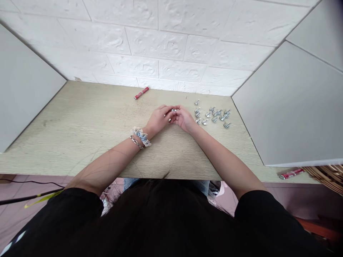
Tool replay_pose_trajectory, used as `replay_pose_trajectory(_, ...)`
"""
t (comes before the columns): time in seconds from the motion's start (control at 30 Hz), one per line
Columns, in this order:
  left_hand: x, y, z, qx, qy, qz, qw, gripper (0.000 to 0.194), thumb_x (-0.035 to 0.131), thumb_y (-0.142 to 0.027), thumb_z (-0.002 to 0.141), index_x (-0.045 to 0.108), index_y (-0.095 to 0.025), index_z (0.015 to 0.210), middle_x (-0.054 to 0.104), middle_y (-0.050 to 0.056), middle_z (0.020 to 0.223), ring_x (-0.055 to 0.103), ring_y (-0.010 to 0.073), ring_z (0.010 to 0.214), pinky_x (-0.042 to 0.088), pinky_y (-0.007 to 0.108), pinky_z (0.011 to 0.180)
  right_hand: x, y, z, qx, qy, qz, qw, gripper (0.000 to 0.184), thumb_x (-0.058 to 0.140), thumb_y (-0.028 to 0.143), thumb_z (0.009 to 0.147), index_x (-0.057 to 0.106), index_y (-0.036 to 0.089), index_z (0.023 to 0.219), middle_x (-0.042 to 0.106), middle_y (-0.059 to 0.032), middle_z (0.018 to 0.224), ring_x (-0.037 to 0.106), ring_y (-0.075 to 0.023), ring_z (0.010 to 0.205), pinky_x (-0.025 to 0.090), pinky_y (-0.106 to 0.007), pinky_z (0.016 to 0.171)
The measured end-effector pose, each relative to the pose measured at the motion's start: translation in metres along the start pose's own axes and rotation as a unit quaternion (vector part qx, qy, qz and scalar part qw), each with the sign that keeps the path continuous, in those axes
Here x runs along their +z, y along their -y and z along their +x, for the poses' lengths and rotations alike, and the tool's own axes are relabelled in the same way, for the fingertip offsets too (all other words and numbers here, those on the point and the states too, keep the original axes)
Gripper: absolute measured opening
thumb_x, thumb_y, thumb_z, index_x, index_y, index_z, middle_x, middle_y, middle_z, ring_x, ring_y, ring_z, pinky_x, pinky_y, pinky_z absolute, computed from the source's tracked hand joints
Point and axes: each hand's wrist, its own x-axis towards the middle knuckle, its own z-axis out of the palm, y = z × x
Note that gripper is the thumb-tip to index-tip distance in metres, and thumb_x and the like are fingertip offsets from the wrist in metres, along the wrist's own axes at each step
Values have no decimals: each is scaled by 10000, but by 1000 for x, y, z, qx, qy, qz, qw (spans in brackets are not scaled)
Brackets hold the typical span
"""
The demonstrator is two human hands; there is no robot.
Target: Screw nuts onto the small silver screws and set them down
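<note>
My left hand (158, 119) and my right hand (184, 119) meet over the middle of the wooden desk (80, 125). Together their fingers pinch a small shiny metal fastener (173, 110). Both hands are closed round it. My left wrist wears a blue-and-white scrunchie (141, 135) and a chain bracelet. Just right of my right hand lies a cluster of several similar small metal fasteners (213, 116), standing loose on the desk.
A red tube (141, 93) lies near the white brick wall at the back. White side panels (289, 114) flank the desk left and right. Another red tube (291, 174) and a wicker basket (327, 175) sit at the right front corner.
</note>
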Motion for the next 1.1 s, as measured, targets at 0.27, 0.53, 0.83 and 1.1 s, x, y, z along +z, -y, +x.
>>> replay_pose_trajectory(0.27,-1,0,-1,9,-14,7,1000,262,511,-239,920,672,-169,1115,676,61,972,603,148,870,475,272,822,2,-2,4,15,-6,15,1000,283,422,397,935,515,186,771,557,16,601,528,-107,505,480,-266,578)
replay_pose_trajectory(0.53,0,2,-1,20,-16,4,1000,253,520,-238,917,674,-169,1105,660,55,961,598,142,857,479,267,811,1,0,3,12,4,6,1000,232,418,264,930,522,177,742,551,9,612,530,-113,521,484,-284,596)
replay_pose_trajectory(0.83,-1,0,0,16,-17,-2,1000,251,523,-248,916,674,-179,1104,655,51,937,592,145,856,472,271,813,-2,-1,2,0,27,-3,1000,131,414,91,767,464,207,798,583,36,633,542,-109,534,490,-258,597)
replay_pose_trajectory(1.1,-1,-2,-1,19,11,2,1000,238,520,-252,907,669,-169,1074,642,44,911,575,146,819,468,286,797,0,-3,4,0,29,-5,1000,255,371,260,927,550,175,768,600,3,672,522,-92,550,485,-250,599)
